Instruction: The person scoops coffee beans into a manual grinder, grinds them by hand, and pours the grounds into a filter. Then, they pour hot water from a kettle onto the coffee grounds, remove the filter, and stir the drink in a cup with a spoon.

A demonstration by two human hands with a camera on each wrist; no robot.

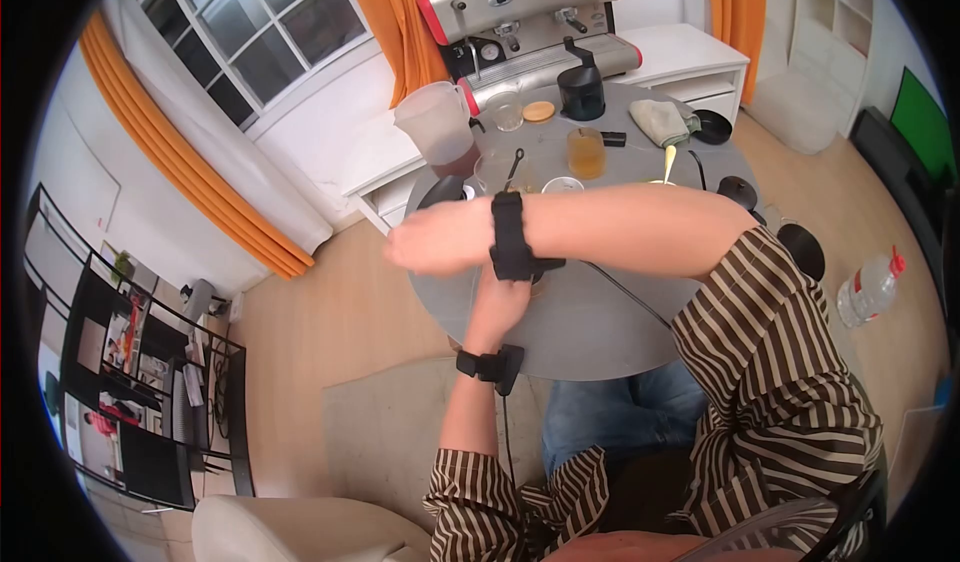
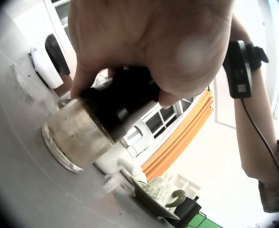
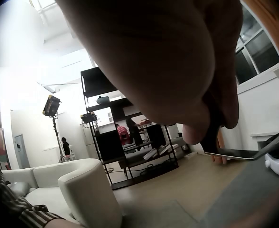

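Note:
In the left wrist view a manual coffee grinder [image 2: 122,104] stands tilted, with a black upper body and a clear glass jar [image 2: 75,137] on a white base close over the grey table. The fingers of my left hand [image 1: 500,302] wrap round the black body. My right arm crosses above it, with the right hand [image 1: 430,240] over the left one. In the right wrist view the right hand [image 3: 177,71] grips the dark knob of the grinder's crank [image 3: 229,154], a flat metal arm running to the right. From the head, both arms hide most of the grinder.
On the round grey table [image 1: 600,332] stand a plastic pitcher [image 1: 435,122], an amber glass [image 1: 586,154], a black pot with a handle [image 1: 581,92] and a cloth [image 1: 660,122]. An espresso machine [image 1: 520,42] is behind. A bottle [image 1: 870,292] stands on the floor at right.

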